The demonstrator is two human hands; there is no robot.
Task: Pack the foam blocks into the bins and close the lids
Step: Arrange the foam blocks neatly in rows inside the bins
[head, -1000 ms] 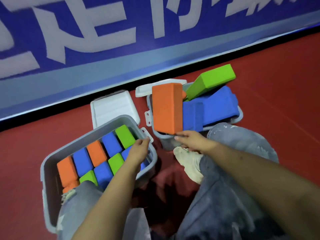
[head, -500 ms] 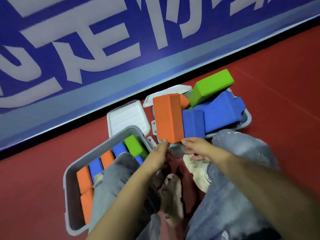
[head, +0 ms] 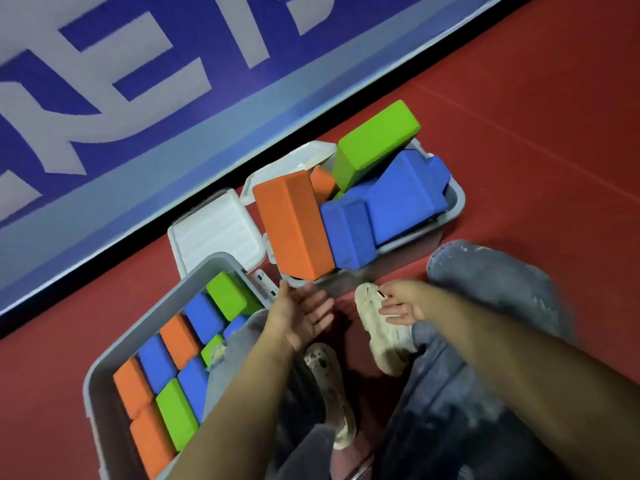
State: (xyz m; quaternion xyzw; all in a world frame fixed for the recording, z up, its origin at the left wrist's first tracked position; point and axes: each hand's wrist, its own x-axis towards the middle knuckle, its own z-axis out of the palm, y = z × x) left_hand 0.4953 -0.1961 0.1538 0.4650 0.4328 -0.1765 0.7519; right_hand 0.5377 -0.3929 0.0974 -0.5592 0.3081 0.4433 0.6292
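Head view: the left hand hangs spread and empty just below the upright orange foam block jutting from the overfilled far bin, while the right hand, loosely curled, holds nothing.

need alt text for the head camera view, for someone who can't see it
Two open grey bins sit on a red floor: the near bin holds foam blocks packed in rows, the far bin overflows with loosely piled blocks. The left hand is open near the orange block; the right hand touches a shoe.
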